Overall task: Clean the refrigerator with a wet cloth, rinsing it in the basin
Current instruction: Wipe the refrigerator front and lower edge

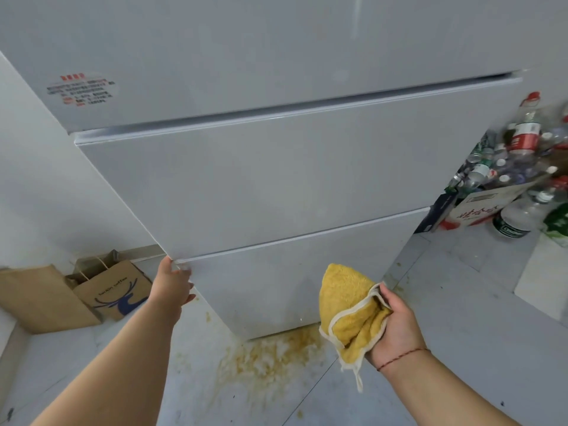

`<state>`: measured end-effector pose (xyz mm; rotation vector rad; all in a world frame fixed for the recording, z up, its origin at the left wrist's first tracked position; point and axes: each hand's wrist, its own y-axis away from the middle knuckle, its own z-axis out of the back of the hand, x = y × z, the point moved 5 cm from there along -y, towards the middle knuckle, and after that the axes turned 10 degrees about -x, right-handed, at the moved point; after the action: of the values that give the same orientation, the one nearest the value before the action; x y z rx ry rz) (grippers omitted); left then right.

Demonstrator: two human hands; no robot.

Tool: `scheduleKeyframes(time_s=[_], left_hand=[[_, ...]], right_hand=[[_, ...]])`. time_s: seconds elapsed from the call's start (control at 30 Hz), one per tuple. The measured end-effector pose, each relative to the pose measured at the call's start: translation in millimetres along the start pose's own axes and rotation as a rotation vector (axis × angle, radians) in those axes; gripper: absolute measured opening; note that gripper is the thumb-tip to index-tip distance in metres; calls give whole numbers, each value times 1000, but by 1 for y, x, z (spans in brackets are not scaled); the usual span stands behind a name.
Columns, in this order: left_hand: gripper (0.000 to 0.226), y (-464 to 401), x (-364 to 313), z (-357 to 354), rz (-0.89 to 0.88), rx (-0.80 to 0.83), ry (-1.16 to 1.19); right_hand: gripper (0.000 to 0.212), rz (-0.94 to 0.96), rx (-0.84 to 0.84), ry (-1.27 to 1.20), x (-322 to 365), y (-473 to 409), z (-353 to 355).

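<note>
Cloth (349, 315), yellow terry with a pale cream trim, hangs bunched in the lower right of the frame, gripped in the right hand (396, 327) with the fingers curled round its folds; one trim end dangles below. The left hand (172, 285), lower left of centre, grips the corner of the white refrigerator (261, 186) at the seam above its bottom drawer. Yellowish stains (270, 355) mark the floor beneath.

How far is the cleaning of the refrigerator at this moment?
Done: cannot tell; the doors show no clear wiped marks. In hand: right hand grips the yellow cloth; left hand touches the bottom door corner. Left: wiping; no basin visible.
</note>
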<state>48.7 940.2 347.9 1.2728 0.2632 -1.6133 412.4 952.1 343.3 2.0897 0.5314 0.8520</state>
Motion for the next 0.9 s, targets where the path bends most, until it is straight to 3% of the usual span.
scheduleKeyframes(time_s=[0.33, 0.57, 0.67, 0.8, 0.9], left_hand=[[28, -8, 9, -2, -99, -120, -123], [29, 71, 38, 17, -153, -181, -132], [36, 105, 52, 22, -90, -259, -76], [39, 138, 70, 27, -47, -296, -18], [30, 154, 85, 31, -64, -315, 14]], right_hand=[[42, 159, -85, 91, 81, -8, 39], [26, 488, -220, 251, 154, -11, 28], [25, 751, -291, 455, 190, -17, 16], [36, 994, -248, 857, 207, -30, -18], [32, 1152, -196, 1208, 194, -46, -33]])
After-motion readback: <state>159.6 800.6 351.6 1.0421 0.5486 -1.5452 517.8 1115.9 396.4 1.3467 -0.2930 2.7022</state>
